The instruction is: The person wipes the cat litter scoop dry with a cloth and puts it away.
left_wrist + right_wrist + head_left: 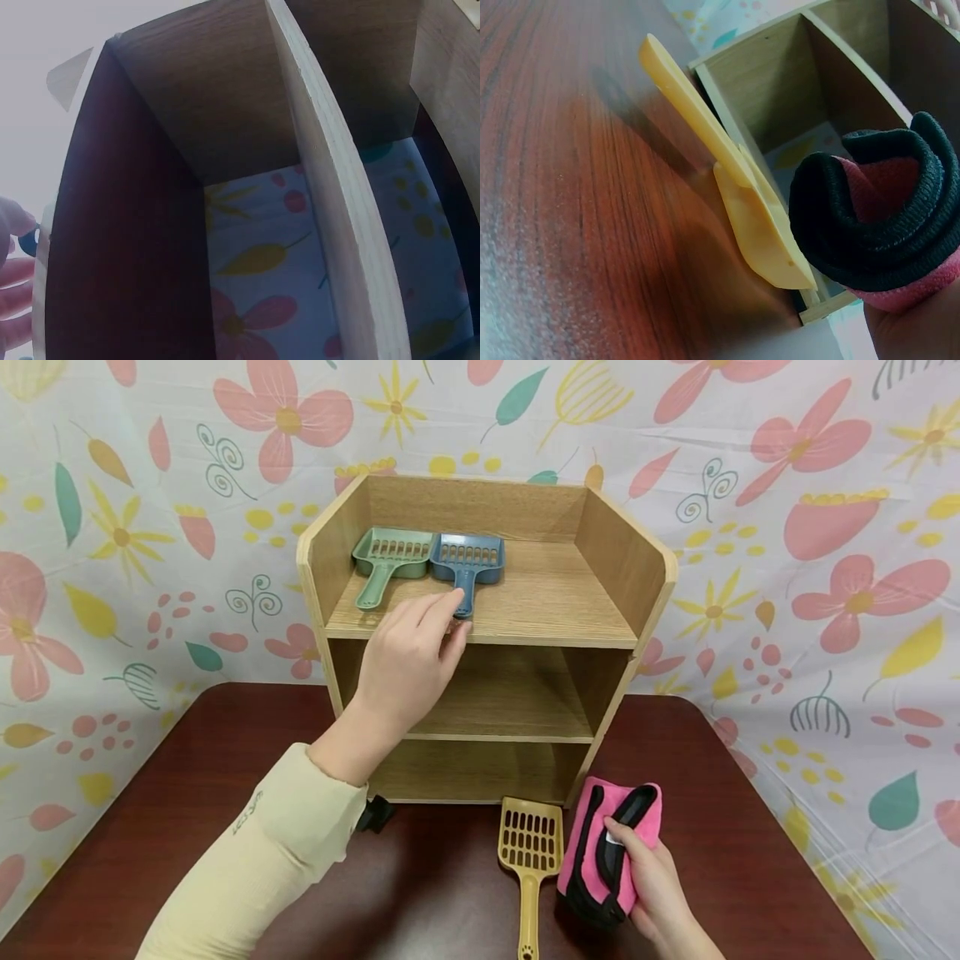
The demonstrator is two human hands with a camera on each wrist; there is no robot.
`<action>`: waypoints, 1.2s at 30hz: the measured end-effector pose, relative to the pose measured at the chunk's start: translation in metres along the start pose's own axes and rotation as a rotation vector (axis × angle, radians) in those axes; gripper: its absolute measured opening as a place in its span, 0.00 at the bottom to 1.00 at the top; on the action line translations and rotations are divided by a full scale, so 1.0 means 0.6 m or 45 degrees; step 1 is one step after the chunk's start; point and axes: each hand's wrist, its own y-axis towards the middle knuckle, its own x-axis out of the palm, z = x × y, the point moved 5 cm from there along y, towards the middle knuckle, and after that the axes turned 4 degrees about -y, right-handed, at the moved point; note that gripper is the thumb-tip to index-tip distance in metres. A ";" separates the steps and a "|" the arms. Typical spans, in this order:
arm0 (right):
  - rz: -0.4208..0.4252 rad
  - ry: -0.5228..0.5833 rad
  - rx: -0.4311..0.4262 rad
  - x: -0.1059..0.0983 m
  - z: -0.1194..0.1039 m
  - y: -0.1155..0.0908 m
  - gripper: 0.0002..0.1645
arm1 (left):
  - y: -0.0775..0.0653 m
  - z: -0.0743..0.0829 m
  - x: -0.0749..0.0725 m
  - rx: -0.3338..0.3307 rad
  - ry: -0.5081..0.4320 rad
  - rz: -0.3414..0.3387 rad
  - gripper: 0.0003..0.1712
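Note:
On the top shelf, my left hand (pixel 408 652) pinches the handle end of a blue litter scoop (pixel 467 568). The left wrist view catches only those fingertips, with the tip of the blue handle (pixel 28 241) between them. A green litter scoop (pixel 386 564) lies just left of the blue one, their rims side by side. Low at the right, my right hand (pixel 656 885) grips a folded pink cloth (pixel 592 814) with black edging, its rolled layers filling the right of the right wrist view. Beside the cloth, a yellow litter scoop (pixel 530 852) rests on the table, handle toward me.
A wooden shelf unit (pixel 525 739) with raised sides stands on the dark red table (pixel 712 827). Near its lower left corner sits a small black object (pixel 375 814), partly behind my left sleeve. A flower-printed curtain (pixel 757 568) hangs behind.

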 end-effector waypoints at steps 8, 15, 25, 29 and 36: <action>0.001 0.002 0.029 0.001 0.005 0.001 0.12 | -0.024 0.010 -0.019 0.012 -0.087 0.073 0.20; 0.003 0.011 0.038 0.001 0.008 0.001 0.12 | -0.072 0.027 -0.033 0.045 -0.226 0.110 0.19; -0.010 -0.004 0.032 -0.002 0.007 0.003 0.14 | -0.176 0.016 -0.010 -0.223 -0.268 -0.111 0.19; -0.066 0.016 -0.021 -0.002 0.005 0.002 0.07 | -0.219 0.013 0.007 -0.362 -0.287 -0.229 0.20; -0.384 0.293 -0.115 0.004 -0.004 -0.001 0.14 | -0.276 0.022 0.044 -0.628 -0.383 -0.550 0.19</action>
